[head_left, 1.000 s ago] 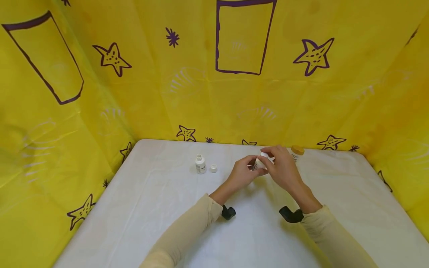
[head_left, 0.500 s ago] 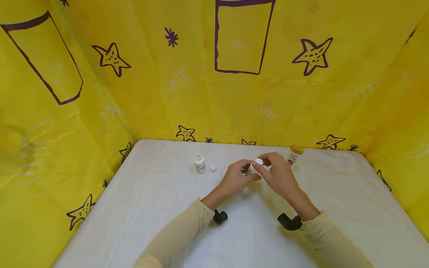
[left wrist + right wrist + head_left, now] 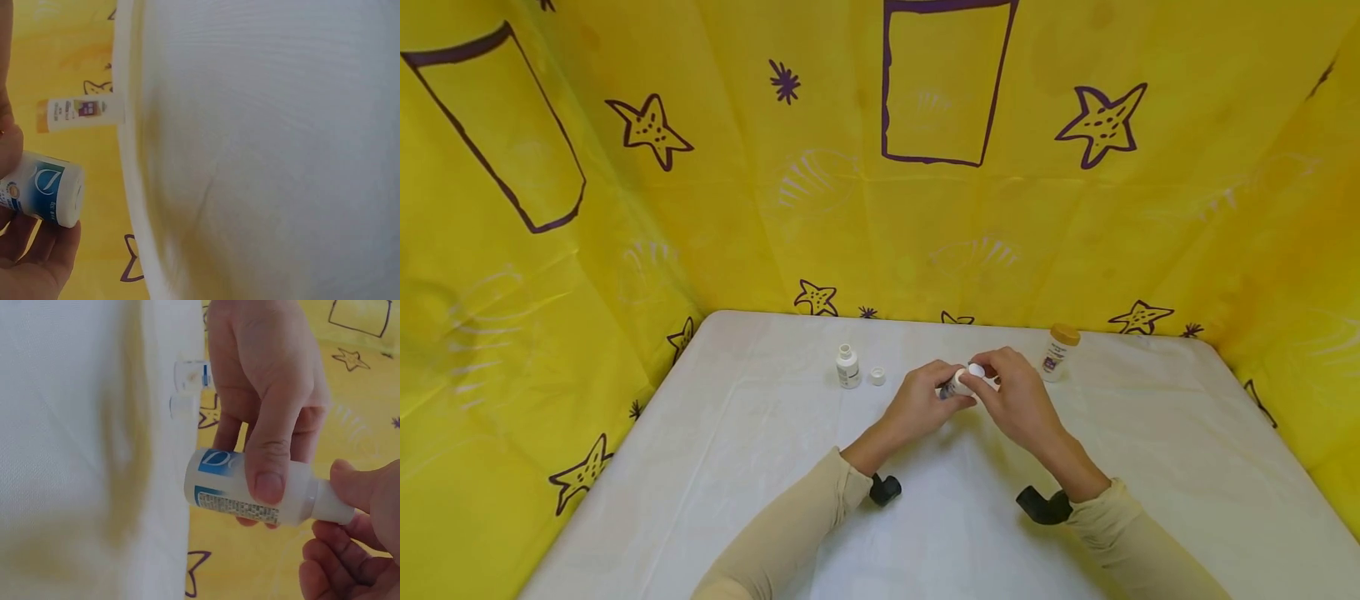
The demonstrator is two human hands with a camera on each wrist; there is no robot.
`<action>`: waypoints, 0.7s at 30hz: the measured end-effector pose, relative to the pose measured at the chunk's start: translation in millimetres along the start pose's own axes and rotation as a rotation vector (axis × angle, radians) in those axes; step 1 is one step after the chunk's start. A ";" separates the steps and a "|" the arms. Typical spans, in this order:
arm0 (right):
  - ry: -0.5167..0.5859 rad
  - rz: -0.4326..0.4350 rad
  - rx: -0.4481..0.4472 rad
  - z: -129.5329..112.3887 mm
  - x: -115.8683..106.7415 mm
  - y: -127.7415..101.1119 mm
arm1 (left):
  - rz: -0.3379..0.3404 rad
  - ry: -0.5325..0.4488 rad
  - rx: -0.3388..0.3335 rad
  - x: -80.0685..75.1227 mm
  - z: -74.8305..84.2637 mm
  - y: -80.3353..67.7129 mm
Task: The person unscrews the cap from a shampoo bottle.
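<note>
My left hand [image 3: 917,407] grips the body of a small white bottle [image 3: 952,386], held tilted above the table. A blue label and fine print show on the bottle [image 3: 240,490] in the right wrist view. Its white cap [image 3: 333,504] sits at the neck end, pinched between the thumb and fingers of my right hand [image 3: 375,519]. From the left wrist view, the rounded base of the bottle [image 3: 69,194] points away from my fingers [image 3: 37,256]. The left thumb [image 3: 272,469] lies along the bottle's side.
On the white table [image 3: 775,467], an uncapped white bottle [image 3: 847,368] stands to the left, with a loose white cap [image 3: 877,377] beside it. A white bottle with an orange lid [image 3: 1054,358] stands behind my right hand. Yellow patterned cloth [image 3: 850,233] surrounds the table.
Both hands, with the bottle between them, have shifted left and slightly nearer to me. More of the orange-lidded bottle shows now. The things standing on the table have stayed in place.
</note>
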State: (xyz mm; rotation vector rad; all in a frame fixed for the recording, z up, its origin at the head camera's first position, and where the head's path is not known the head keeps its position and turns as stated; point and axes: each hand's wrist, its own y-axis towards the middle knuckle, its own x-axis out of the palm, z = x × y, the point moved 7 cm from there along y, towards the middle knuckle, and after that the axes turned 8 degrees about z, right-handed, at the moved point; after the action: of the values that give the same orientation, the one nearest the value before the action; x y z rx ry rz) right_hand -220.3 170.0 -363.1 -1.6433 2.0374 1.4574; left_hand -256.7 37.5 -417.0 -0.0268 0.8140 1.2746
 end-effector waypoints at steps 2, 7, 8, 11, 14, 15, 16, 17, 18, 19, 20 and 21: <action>-0.008 0.002 -0.024 -0.8 -0.1 -0.5 | -0.014 0.006 0.005 0.3 0.3 -0.5; -0.028 -0.008 -0.065 -0.3 2.5 -1.7 | -0.043 -0.008 -0.023 1.5 -1.2 -1.7; -0.029 -0.009 -0.071 0.2 3.1 -2.0 | -0.049 -0.012 -0.033 1.8 -1.9 -1.9; -0.027 -0.012 -0.088 2.0 4.8 -2.9 | -0.066 -0.023 -0.057 3.1 -3.9 -2.5; -0.016 -0.024 -0.109 3.1 5.7 -3.3 | -0.080 -0.020 -0.073 4.0 -4.5 -3.4; -0.011 -0.031 -0.115 3.3 5.8 -3.4 | -0.083 -0.019 -0.073 4.3 -4.6 -3.6; -0.005 -0.037 -0.121 3.5 5.9 -3.4 | -0.087 -0.018 -0.073 4.5 -4.8 -3.8; 0.001 -0.044 -0.125 3.7 5.9 -3.3 | -0.089 -0.015 -0.070 4.6 -4.8 -3.9; 0.008 -0.050 -0.129 3.7 5.9 -3.1 | -0.092 -0.014 -0.066 4.6 -4.7 -3.8; 0.012 -0.056 -0.132 3.9 5.7 -2.9 | -0.096 -0.014 -0.061 4.7 -4.6 -3.9; 0.014 -0.061 -0.135 4.0 5.5 -2.7 | -0.101 -0.013 -0.056 4.8 -4.5 -3.9; 0.017 -0.065 -0.139 4.0 5.2 -2.6 | -0.108 -0.015 -0.052 4.9 -4.6 -3.8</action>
State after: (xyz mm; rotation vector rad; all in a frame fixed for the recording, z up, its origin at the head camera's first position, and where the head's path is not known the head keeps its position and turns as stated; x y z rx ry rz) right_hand -221.9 169.7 -370.0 -1.7613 1.9113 1.6003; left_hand -255.6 38.3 -424.6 -0.1013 0.7568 1.1922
